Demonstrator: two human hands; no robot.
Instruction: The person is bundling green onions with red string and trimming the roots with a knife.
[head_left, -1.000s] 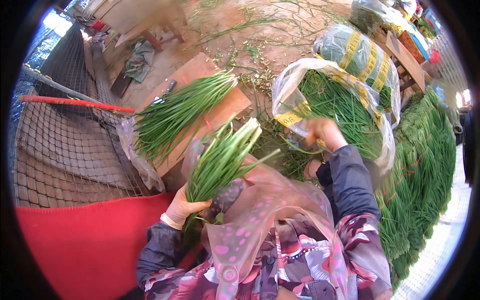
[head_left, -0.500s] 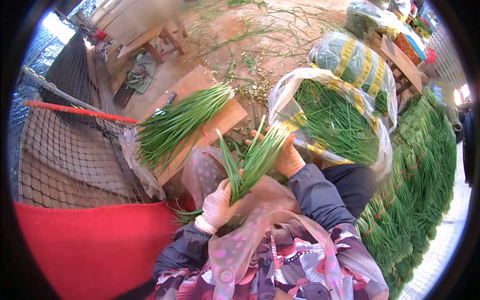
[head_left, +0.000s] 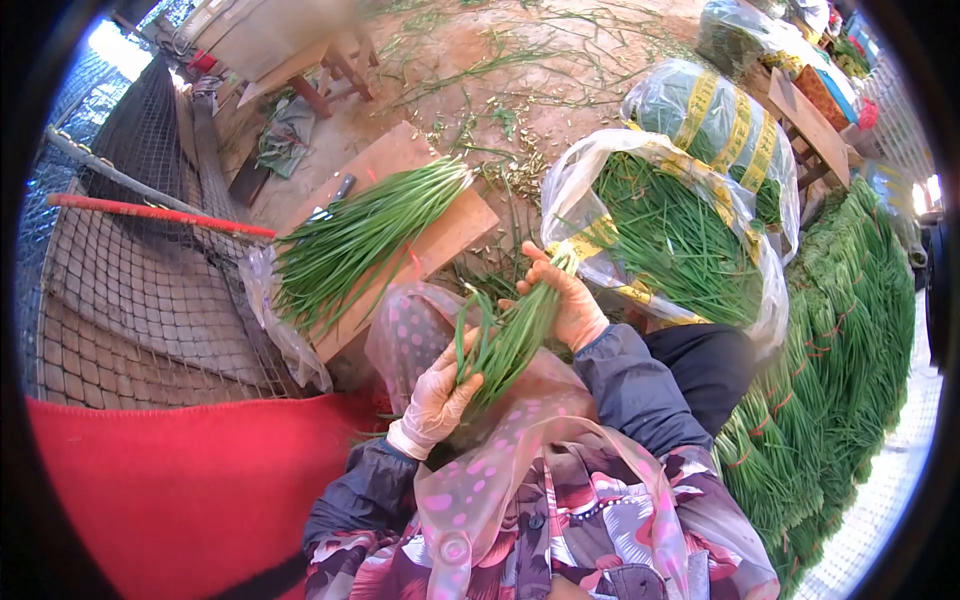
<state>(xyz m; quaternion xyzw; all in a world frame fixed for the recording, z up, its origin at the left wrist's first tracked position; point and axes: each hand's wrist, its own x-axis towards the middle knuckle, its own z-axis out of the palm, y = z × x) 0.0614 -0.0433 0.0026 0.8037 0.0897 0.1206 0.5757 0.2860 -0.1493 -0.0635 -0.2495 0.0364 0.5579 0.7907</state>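
Between my hands, above my lap, is a bunch of long green stalks (head_left: 518,340) with pale ends at the upper right. My left hand (head_left: 437,402), in a thin whitish glove, holds the leafy lower part. My right hand (head_left: 570,303) grips the bunch near its pale ends. Ahead and to the left, a larger pile of green stalks (head_left: 375,235) lies across a wooden board (head_left: 465,232), with a dark-handled knife (head_left: 343,188) partly under or beside it.
An open plastic bag of stalks (head_left: 680,240) stands right of my hands, with a taped full bag (head_left: 715,120) behind. Stacked green bundles (head_left: 840,370) line the right side. Red cloth (head_left: 190,490) and netting (head_left: 140,300) lie left; a wooden stool (head_left: 345,75) stands beyond.
The held stalks have drawn closer together, and their pale ends are now gathered at my right hand. My right hand has shifted slightly left and its fingers have closed more.
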